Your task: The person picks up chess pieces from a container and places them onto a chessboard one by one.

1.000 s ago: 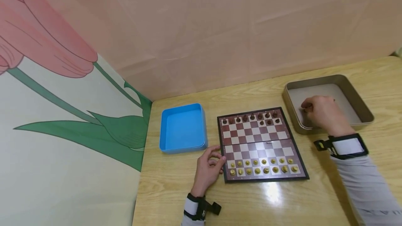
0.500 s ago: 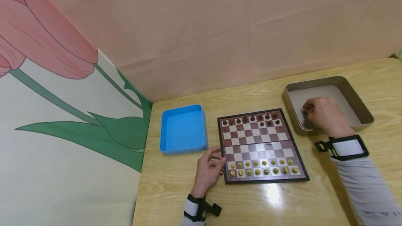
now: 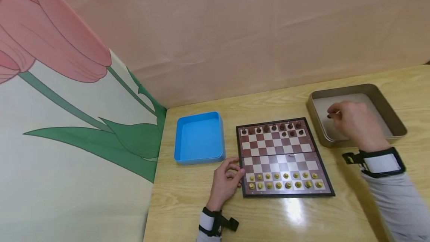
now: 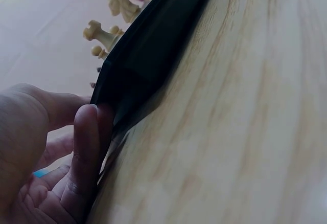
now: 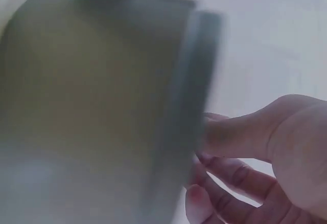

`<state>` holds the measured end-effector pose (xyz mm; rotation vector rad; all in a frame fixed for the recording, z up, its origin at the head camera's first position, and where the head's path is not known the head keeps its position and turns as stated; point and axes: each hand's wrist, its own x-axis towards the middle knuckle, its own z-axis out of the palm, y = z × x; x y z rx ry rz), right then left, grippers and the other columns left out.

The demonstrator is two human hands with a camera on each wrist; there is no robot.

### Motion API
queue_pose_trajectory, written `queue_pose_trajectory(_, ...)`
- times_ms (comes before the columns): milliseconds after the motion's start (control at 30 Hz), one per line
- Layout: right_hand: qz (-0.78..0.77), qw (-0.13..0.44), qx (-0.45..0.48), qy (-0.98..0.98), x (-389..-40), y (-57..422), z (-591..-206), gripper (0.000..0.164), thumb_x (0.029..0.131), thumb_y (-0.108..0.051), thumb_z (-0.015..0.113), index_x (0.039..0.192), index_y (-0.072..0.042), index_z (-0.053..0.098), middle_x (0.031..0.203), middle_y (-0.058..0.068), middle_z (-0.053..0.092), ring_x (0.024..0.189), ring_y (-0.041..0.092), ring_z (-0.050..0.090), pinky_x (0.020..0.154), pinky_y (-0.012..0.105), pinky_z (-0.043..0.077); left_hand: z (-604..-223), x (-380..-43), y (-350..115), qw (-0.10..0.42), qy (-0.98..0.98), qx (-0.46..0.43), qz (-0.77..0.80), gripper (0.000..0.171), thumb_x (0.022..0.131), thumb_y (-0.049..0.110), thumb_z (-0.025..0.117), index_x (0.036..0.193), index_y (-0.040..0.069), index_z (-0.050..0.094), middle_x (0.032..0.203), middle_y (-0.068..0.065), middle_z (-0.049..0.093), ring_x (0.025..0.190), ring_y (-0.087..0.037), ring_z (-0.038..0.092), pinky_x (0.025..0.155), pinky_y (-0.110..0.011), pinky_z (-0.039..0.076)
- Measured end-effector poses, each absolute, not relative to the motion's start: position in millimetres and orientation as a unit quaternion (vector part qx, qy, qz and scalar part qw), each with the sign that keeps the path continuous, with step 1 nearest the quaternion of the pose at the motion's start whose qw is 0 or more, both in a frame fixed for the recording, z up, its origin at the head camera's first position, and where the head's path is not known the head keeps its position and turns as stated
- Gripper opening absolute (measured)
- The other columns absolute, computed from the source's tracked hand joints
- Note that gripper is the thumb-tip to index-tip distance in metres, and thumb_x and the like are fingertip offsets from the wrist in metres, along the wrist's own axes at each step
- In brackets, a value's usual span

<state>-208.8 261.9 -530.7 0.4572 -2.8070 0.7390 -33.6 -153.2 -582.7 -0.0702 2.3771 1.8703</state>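
Observation:
A chessboard lies on the table, light yellow pieces in two rows at its near side and dark pieces at its far side. My left hand holds the board's left edge, thumb and curled fingers at the black rim. Over the metal tin, my right hand pinches a small dark chess piece between thumb and fingertips. In the right wrist view the tin's wall covers the fingertips and the piece.
A blue square tray stands left of the board, near the back. Behind the wooden table rises a pinkish cloth wall. A flower-painted wall borders the left side.
My right hand has risen a little from the tin's floor, and the dark piece now shows at its fingertips. The left hand keeps its place on the board while the head view shifts slightly.

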Motion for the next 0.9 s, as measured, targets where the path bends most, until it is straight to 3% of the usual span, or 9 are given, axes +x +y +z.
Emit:
queue_pose_trajectory(300, 0.255, 0.123, 0.237, -0.929, -203.1, 232.4, -500.6, 0.016, 0.087, 0.006, 0.078, 0.1, -0.003, 0.079, 0.094, 0.014, 0.079, 0.076, 0.028, 0.072, 0.06, 0.042, 0.056, -584.0, -32.7, -152.9, 0.056, 0.788, -0.022, 0.612, 0.04, 0.102, 0.02, 0.075, 0.141, 0.016, 0.064, 0.101, -0.004, 0.074, 0.067, -0.009, 0.072, 0.056, -0.031, 0.065)
queue_pose_trajectory(567, 0.263, 0.101, 0.275, -0.919, -197.8, 200.9, -485.9, 0.015, 0.089, 0.003, 0.079, 0.101, -0.006, 0.08, 0.096, 0.009, 0.077, 0.079, 0.021, 0.07, 0.063, 0.04, 0.058, -582.4, -33.6, -153.3, 0.054, 0.792, -0.014, 0.608, 0.041, 0.102, 0.022, 0.076, 0.141, 0.016, 0.064, 0.103, -0.007, 0.074, 0.066, -0.009, 0.071, 0.057, -0.032, 0.066)
queue_pose_trajectory(900, 0.276, 0.065, 0.305, -0.909, -199.4, 173.2, -487.1, 0.019, 0.091, 0.002, 0.079, 0.104, -0.011, 0.081, 0.106, 0.007, 0.079, 0.089, 0.02, 0.073, 0.073, 0.042, 0.064, -586.5, -35.0, -155.3, 0.054, 0.791, -0.013, 0.609, 0.04, 0.102, 0.026, 0.076, 0.14, 0.019, 0.065, 0.101, -0.001, 0.073, 0.067, -0.009, 0.072, 0.057, -0.034, 0.066)
